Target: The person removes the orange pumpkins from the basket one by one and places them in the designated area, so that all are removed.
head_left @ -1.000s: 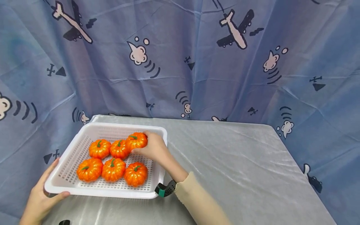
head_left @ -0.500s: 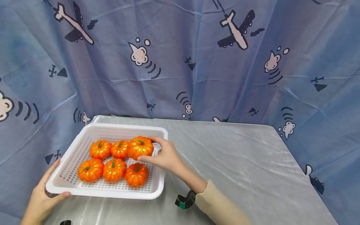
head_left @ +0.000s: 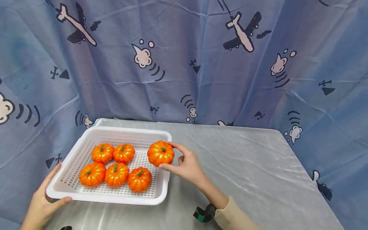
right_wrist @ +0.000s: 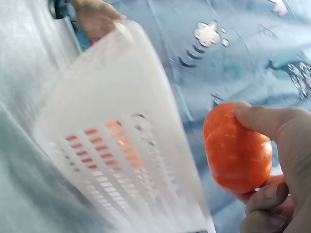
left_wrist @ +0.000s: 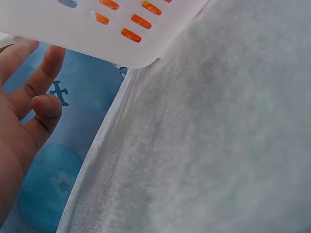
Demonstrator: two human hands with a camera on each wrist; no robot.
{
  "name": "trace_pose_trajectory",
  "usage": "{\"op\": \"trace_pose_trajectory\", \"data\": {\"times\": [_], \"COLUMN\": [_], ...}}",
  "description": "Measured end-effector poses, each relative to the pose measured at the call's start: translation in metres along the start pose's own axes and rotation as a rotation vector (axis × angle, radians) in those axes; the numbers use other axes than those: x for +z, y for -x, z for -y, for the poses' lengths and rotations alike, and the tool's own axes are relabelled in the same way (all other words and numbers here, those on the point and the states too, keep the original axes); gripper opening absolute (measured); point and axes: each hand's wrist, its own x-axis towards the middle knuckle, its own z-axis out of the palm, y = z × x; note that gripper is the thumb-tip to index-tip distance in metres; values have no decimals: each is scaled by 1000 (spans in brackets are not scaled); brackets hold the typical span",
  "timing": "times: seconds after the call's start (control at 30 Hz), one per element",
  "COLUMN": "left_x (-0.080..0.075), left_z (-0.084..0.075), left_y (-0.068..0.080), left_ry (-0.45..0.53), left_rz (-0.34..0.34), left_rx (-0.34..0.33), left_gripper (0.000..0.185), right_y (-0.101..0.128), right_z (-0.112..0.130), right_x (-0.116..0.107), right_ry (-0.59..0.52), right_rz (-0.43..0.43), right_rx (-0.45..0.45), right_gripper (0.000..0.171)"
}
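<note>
My right hand [head_left: 188, 166] pinches a shiny orange pumpkin [head_left: 160, 153] with a green stem between thumb and fingers. In the head view that pumpkin overlaps the right rim of the white plastic basket [head_left: 115, 198]; the right wrist view shows the held pumpkin [right_wrist: 238, 148] raised beside the basket wall [right_wrist: 97, 92]. My left hand [head_left: 43, 199] grips the basket's near left corner, thumb on the front rim. Several other pumpkins [head_left: 116, 174] sit inside in two rows. From the left wrist, fingers of my left hand [left_wrist: 29, 97] show at the basket's edge [left_wrist: 87, 39].
A grey cloth-covered table [head_left: 244, 166] extends to the right of the basket. Behind it hangs a blue curtain [head_left: 178, 64] printed with planes and clouds. A small black object [head_left: 66, 227] shows at the bottom edge, near the left hand.
My right hand has lifted one pumpkin from the back row's right end and carried it rightward to the basket's right rim. The left hand keeps its grip on the corner.
</note>
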Motion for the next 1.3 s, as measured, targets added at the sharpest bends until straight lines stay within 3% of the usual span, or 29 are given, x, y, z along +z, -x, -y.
{"op": "trace_pose_trajectory", "data": {"times": [0.27, 0.6, 1.07, 1.3], "left_x": [6, 1, 2, 1], "left_z": [-3, -3, -3, -5], "left_y": [-1, 0, -1, 0], "left_ry": [120, 18, -1, -2], "left_rz": [-2, -17, -32, -24], "left_rx": [48, 41, 52, 41], "left_gripper": [120, 124, 124, 123], "right_y": [-5, -18, -31, -31], "right_z": [-13, -37, -102, -140], "right_x": [-31, -65, -77, -77], "right_ry": [-6, 109, 292, 294], "right_rz": [-72, -212, -370, -406], "right_rx": [3, 43, 173, 161], "right_gripper": [74, 75, 79, 81]}}
